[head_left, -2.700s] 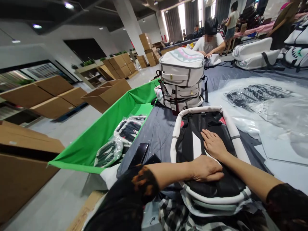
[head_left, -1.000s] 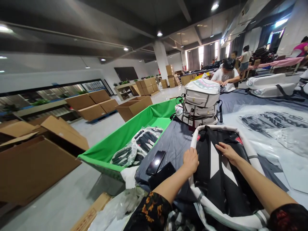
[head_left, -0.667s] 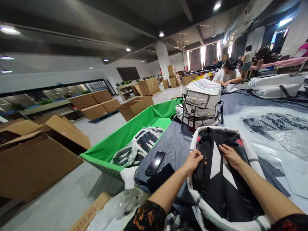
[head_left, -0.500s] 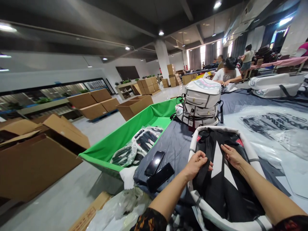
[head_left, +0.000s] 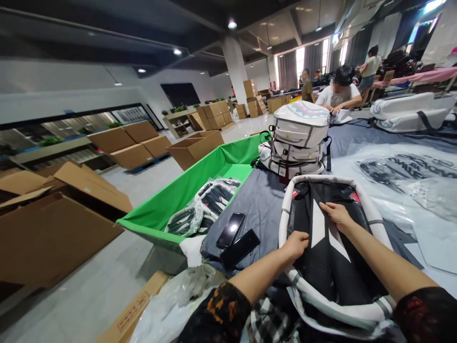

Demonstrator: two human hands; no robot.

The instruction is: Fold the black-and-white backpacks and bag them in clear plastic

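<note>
A black backpack (head_left: 342, 257) with a white padded rim lies back-up on the grey table right in front of me. My left hand (head_left: 295, 244) rests on its left shoulder strap, fingers curled onto the strap. My right hand (head_left: 334, 214) lies flat farther up on the right strap, fingers stretched out. Beyond the backpack stands a stack of white backpacks (head_left: 298, 140).
Two dark phones (head_left: 235, 238) lie on the table left of the backpack. A green bin (head_left: 185, 190) holds bagged backpacks (head_left: 203, 205). Printed plastic bags (head_left: 407, 166) cover the table on the right. Cardboard boxes (head_left: 57, 219) stand on the floor at left. People work at far tables (head_left: 339, 93).
My left hand slid back toward me along the left strap. My right hand stayed on the right strap. The camera tilted down a little.
</note>
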